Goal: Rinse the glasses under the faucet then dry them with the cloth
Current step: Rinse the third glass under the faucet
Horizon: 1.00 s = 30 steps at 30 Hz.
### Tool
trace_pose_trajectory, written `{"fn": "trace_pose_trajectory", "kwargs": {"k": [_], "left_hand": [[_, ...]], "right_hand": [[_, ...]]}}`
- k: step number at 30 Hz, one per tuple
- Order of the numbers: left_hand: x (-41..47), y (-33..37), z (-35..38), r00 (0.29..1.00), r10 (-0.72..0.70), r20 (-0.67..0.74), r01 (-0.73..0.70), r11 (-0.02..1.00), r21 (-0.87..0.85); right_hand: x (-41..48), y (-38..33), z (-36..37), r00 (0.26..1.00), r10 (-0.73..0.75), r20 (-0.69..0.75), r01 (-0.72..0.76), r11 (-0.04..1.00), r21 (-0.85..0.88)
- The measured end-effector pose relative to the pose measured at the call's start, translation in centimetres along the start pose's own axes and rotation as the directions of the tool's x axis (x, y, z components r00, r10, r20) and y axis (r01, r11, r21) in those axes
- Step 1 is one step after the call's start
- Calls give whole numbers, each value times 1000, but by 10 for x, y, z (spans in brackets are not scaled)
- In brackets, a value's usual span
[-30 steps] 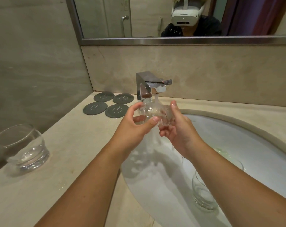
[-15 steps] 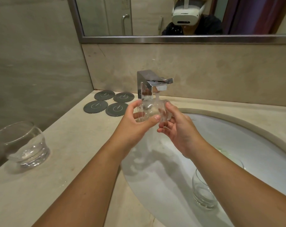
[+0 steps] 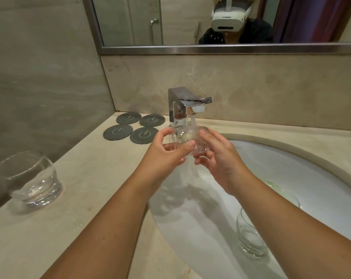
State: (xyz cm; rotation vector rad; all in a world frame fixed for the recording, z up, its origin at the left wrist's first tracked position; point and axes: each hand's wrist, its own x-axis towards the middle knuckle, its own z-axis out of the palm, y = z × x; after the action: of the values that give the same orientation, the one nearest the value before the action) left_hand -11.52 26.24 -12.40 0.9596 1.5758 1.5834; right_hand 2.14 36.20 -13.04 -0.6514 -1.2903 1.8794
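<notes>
Standing upright in sink (image 3: 291, 168), nearest, lower right: sink glass (image 3: 251, 236). Counter glass (image 3: 30, 178) upright on counter (image 3: 100, 188), far left. Left hand (image 3: 164, 158) and right hand (image 3: 221, 160), fingers curled, grip held glass (image 3: 182, 135) between them over sink, under running faucet (image 3: 182, 99) stream. Four dark coasters (image 3: 144, 134) on counter left of faucet. Framed mirror (image 3: 130, 21) on wall behind.

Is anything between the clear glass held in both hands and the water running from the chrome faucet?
Nothing visible does. The clear drinking glass sits directly under the square chrome faucet, and the water stream lands on it. The left hand and right hand grip its sides, not across the flow.
</notes>
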Motion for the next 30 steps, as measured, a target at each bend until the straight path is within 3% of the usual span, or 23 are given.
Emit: {"fn": "trace_pose_trajectory", "kwargs": {"k": [6, 13, 17, 22, 30], "left_hand": [[-7, 6, -1, 991, 122, 46, -129, 972, 196], [-5, 6, -1, 997, 73, 9, -74, 992, 101], [-3, 2, 0, 999, 42, 32, -44, 998, 46], [-4, 2, -2, 997, 61, 53, -68, 986, 150], [-6, 6, -3, 998, 59, -10, -57, 986, 155]], "right_hand": [[-1, 1, 0, 999, -29, -44, 29, 1000, -1], [1, -4, -3, 1000, -8, 28, 8, 1000, -17], [2, -2, -1, 999, -31, -13, 32, 999, 22], [2, -2, -3, 996, -35, -78, 41, 997, 66], [3, -3, -3, 997, 77, -16, -76, 996, 39]]}}
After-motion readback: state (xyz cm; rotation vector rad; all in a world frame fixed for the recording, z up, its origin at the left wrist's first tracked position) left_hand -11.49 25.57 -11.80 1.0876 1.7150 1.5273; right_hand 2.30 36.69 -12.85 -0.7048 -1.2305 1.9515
